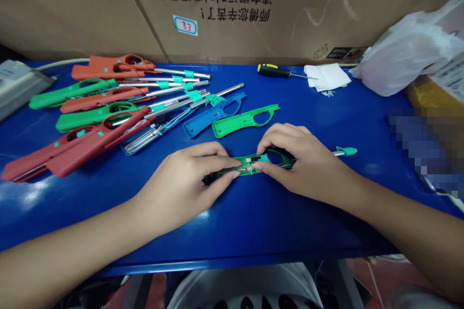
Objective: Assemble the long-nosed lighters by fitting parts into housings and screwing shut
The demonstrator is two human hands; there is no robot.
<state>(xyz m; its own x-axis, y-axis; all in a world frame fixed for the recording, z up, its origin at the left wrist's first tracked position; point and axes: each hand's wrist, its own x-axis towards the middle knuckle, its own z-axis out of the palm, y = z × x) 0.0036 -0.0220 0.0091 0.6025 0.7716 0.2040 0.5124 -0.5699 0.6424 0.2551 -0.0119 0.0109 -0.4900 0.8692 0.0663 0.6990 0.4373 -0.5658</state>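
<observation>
A green long-nosed lighter body (250,161) lies on the blue table (253,212), its metal tube with a teal tip (346,151) sticking out to the right. My left hand (188,178) pinches the left end of this open half-shell. My right hand (297,159) covers its trigger part, fingertips pressed on the inner pieces at the middle. Both hands are closed on it. A loose green shell half (244,120) and a blue shell half (210,115) lie just beyond my hands.
A heap of red and green lighters (97,106) with metal tubes fills the left of the table. A black-and-yellow screwdriver (275,71) and white cloth (326,77) lie at the back. Cardboard boxes (224,5) wall the rear; a white plastic bag (409,53) sits right.
</observation>
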